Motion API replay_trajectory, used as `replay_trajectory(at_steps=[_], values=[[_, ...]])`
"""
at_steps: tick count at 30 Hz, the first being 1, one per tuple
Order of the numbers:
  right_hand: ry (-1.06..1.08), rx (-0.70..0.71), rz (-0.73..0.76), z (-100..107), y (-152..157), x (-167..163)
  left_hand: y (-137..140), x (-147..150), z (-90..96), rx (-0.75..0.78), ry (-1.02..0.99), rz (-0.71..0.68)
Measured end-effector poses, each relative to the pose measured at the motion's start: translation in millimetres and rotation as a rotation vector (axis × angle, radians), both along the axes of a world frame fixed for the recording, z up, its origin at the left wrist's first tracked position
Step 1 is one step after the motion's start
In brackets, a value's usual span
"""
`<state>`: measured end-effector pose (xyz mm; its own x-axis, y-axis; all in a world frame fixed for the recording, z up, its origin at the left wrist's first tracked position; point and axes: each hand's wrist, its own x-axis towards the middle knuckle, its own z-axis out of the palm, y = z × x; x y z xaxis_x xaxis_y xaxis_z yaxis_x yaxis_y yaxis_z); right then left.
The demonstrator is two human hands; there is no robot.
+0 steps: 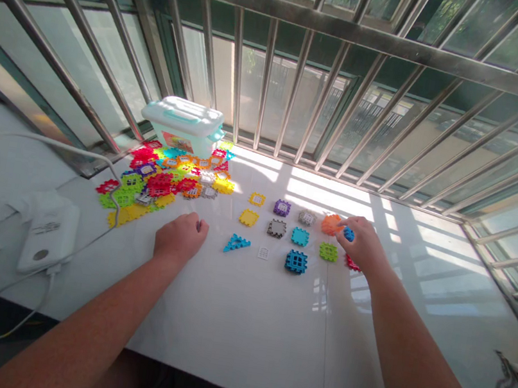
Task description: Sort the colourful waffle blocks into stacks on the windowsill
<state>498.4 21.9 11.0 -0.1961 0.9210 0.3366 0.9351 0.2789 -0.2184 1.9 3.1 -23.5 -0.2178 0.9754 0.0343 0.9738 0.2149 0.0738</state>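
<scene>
My right hand (360, 238) pinches at an orange plastic building tile (331, 224) on the white surface; the fingertips partly cover it. Beneath this hand a blue tile (348, 234) and a red tile (353, 263) show in part. My left hand (181, 236) is closed just right of the loose pile, and whatever it holds is hidden. Between the hands lie sorted tiles: yellow (248, 218), purple (281, 208), grey (276, 228), light blue (300, 236), dark blue (296, 262), green (328, 252), a blue triangle (236, 243) and a small white window piece (263, 253).
A mixed pile of colourful tiles (160, 184) spreads at left, before a lidded white tub (182, 123). A white power strip (49, 233) with a cable lies farther left. Metal bars (297, 96) rise behind the surface. A metal and yellow object (506, 380) sits at far right.
</scene>
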Motion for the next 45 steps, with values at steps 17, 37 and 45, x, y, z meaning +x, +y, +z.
replay_trajectory(at_steps=[17,37,45], values=[[-0.008,0.014,-0.01,-7,6,-5,1,-1,-2.9,0.016,-0.008,-0.004],[-0.007,0.017,-0.002,-9,8,-3,1,0,-0.2,0.003,-0.012,0.001],[-0.009,0.011,-0.023,-6,6,-6,1,0,-0.6,-0.003,-0.024,0.002]])
